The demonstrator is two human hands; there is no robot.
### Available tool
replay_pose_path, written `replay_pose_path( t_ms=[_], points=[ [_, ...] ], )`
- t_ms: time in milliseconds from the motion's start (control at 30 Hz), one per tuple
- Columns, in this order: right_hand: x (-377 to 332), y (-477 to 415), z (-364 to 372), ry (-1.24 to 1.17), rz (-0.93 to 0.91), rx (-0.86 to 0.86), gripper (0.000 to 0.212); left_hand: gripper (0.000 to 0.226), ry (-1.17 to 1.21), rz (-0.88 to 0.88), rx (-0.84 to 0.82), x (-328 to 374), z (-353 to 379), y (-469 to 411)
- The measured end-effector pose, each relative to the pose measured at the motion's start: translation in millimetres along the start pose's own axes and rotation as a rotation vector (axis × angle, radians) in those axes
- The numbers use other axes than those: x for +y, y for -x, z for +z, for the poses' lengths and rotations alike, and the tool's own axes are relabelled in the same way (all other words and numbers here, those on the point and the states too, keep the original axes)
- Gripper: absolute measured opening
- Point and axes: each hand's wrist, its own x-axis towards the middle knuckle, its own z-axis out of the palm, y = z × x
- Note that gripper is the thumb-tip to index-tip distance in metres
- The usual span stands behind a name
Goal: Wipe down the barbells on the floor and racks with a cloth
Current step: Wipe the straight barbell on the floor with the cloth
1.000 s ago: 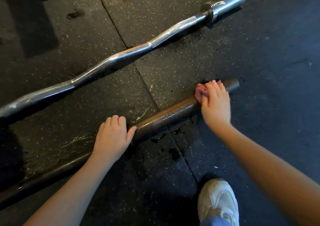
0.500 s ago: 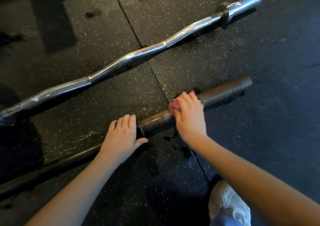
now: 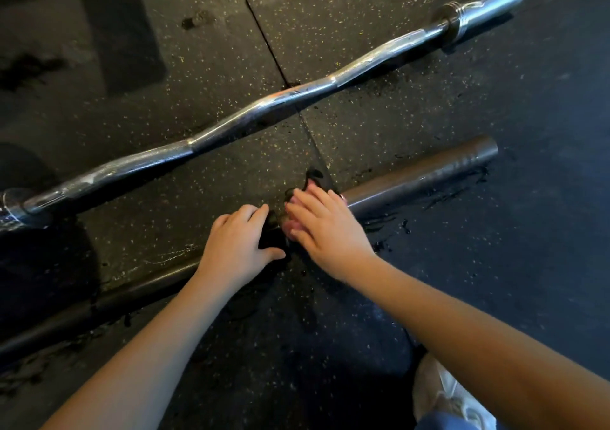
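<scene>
Left hand [image 3: 236,244] holds the dark barbell [image 3: 422,175]; right hand [image 3: 330,231] grips a pink cloth [image 3: 291,227] against it.

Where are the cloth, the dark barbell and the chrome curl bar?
cloth [image 3: 292,228]: head view, pink edge showing on the bar.
dark barbell [image 3: 422,177]: head view, middle of its thick end sleeve.
curl bar [image 3: 290,96]: head view, middle bend of the shaft.
</scene>
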Motion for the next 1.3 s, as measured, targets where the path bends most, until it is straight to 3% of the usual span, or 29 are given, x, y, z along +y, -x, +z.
replay_pose_path(
  t_ms=[67, 200, 333, 433, 533, 667, 800, 967, 1100, 1167, 1233, 1300],
  points=[
    [16, -11, -7, -0.003, -0.028, 0.030, 0.032, 0.085, 0.048, -0.062, 0.035, 0, -2, 0],
    [28, -29, -14, 0.023, 0.290, 0.163, 0.029, 0.061, 0.176, -0.099, 0.187, -1, 0, 5],
    [-12, -28, 12, -0.029, 0.047, 0.095, 0.034, 0.059, 0.127, -0.095, 0.139, -9, -5, -8],
    [11, -29, 0, -0.035, -0.064, 0.040, 0.035, 0.058, 0.137, -0.136, 0.117, -12, -7, -13],
    [42, -31, -19, -0.014, 0.086, 0.118, 0.027, 0.055, 0.185, -0.127, 0.185, -5, 1, -5],
    [23, -25, -7, 0.026, 0.253, 0.242, 0.031, 0.072, 0.043, -0.075, 0.152, -2, 9, -2],
    [-14, -12, 27, 0.005, 0.080, 0.234, 0.042, 0.074, -0.084, -0.046, 0.122, -8, 4, -8],
    [33, -30, 2, 0.063, -0.132, 0.140, 0.046, 0.067, 0.023, -0.109, 0.032, -11, -8, -22],
    [41, -26, -1, -0.010, 0.207, 0.334, 0.044, 0.058, 0.059, -0.122, 0.163, -4, -3, -19],
    [11, -29, 16, -0.059, 0.384, 0.349, 0.054, 0.065, 0.063, -0.144, 0.123, 1, 0, -21],
    [-14, -34, 33, -0.119, 0.334, 0.311, 0.058, 0.081, 0.042, -0.165, 0.050, 2, 2, -27],
    [-13, -35, 40, -0.097, 0.152, 0.273, 0.057, 0.088, 0.000, -0.168, 0.023, 0, 0, -32]
  ],
)
